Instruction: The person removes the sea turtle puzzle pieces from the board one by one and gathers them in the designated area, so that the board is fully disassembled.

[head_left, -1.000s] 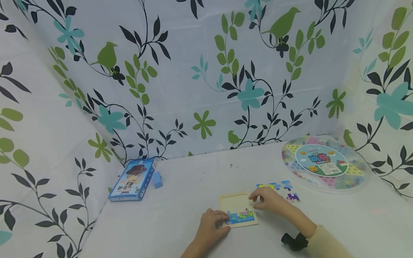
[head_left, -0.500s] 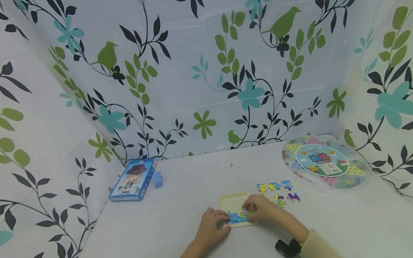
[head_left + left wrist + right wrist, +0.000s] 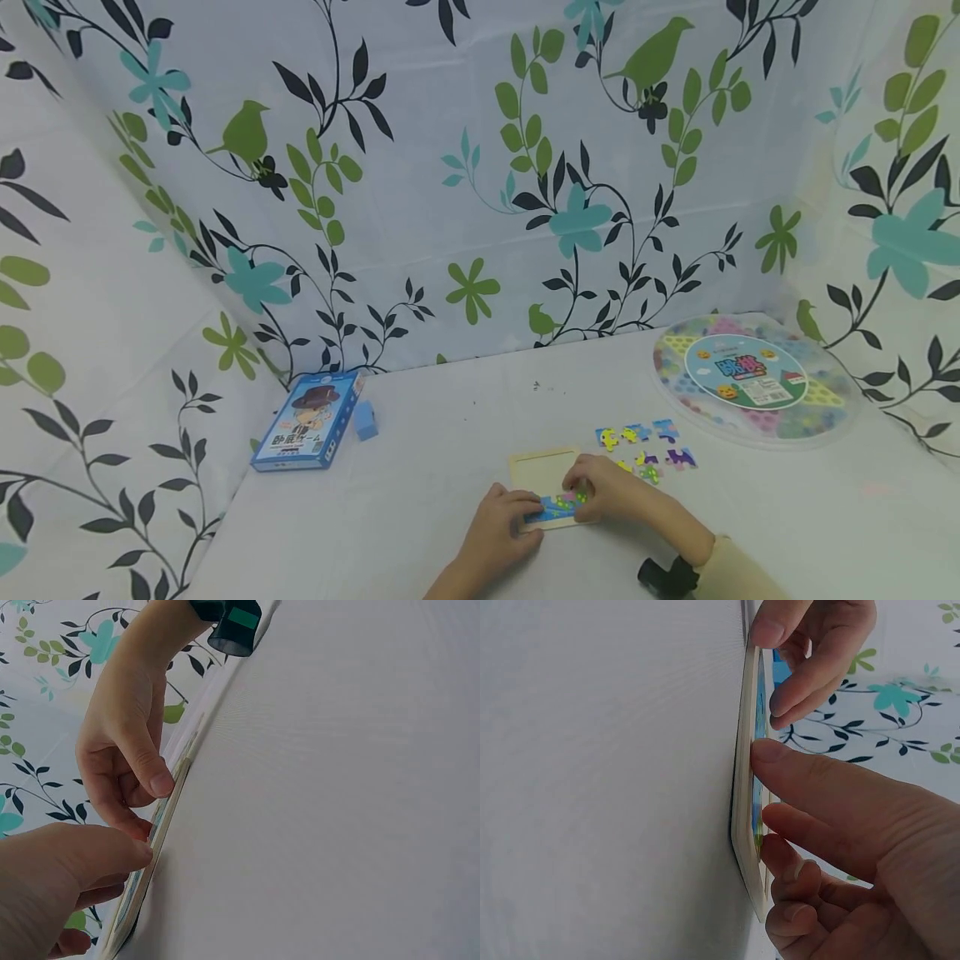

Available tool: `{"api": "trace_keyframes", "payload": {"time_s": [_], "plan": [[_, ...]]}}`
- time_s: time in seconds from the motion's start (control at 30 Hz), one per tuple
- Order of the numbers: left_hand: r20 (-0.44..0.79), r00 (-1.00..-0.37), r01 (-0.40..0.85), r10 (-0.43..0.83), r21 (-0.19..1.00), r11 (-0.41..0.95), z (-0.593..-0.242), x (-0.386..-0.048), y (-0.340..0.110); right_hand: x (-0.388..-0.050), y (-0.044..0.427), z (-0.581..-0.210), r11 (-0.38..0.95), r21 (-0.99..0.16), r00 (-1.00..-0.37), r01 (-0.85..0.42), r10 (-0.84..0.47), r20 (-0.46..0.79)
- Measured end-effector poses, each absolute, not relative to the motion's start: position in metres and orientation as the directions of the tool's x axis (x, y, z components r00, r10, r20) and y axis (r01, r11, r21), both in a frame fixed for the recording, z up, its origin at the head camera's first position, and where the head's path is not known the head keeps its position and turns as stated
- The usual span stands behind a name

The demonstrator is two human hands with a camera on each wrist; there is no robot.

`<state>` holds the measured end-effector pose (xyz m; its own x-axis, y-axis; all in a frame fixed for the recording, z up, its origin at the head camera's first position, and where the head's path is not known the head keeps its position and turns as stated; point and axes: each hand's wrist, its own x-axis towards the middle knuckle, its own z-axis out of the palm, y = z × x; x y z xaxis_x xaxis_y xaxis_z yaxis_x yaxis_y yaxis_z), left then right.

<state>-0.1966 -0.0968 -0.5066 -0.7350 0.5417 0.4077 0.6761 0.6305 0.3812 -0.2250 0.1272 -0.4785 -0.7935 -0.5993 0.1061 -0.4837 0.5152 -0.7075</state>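
Observation:
A small wooden puzzle tray (image 3: 540,455) lies on the white table, its lower part filled with blue, green and pink jigsaw pieces (image 3: 557,507). My left hand (image 3: 498,529) holds the tray at its near left corner, with the thumb (image 3: 135,851) against the front edge. Over the right side of the tray is my right hand (image 3: 611,487). Its thumb (image 3: 772,750) and forefinger touch down there, a little apart, and press on the fitted pieces; the other fingers are bent. The right fingers partly hide the pieces under them.
Several loose jigsaw pieces (image 3: 681,457) lie just beyond the right hand. A round clear-covered game box (image 3: 750,375) is at the back right. To the left lie a blue card box (image 3: 307,421) and a small blue block (image 3: 365,419). A patterned curtain (image 3: 412,208) hangs behind.
My right hand has moved left and toward me, from the tray's right rim onto the fitted pieces, uncovering more loose pieces. The left hand has stayed at the tray's corner with a slight shift.

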Motion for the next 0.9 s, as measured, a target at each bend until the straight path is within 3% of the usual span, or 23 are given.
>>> {"api": "trace_keyframes", "payload": {"time_s": [0.23, 0.9], "plan": [[0.455, -0.672, 0.736, 0.584, 0.32, 0.597, -0.5099, -0.1982, -0.0951, -0.2249, 0.1253, -0.4819, 0.517, -0.7, -0.789, -0.493, -0.604, 0.11], [0.404, -0.715, 0.698, 0.57, 0.368, 0.614, -0.5072, -0.1979, -0.0893, -0.2235, 0.1306, -0.4796, 0.531, -0.695, -0.784, -0.485, -0.616, 0.077]]}}
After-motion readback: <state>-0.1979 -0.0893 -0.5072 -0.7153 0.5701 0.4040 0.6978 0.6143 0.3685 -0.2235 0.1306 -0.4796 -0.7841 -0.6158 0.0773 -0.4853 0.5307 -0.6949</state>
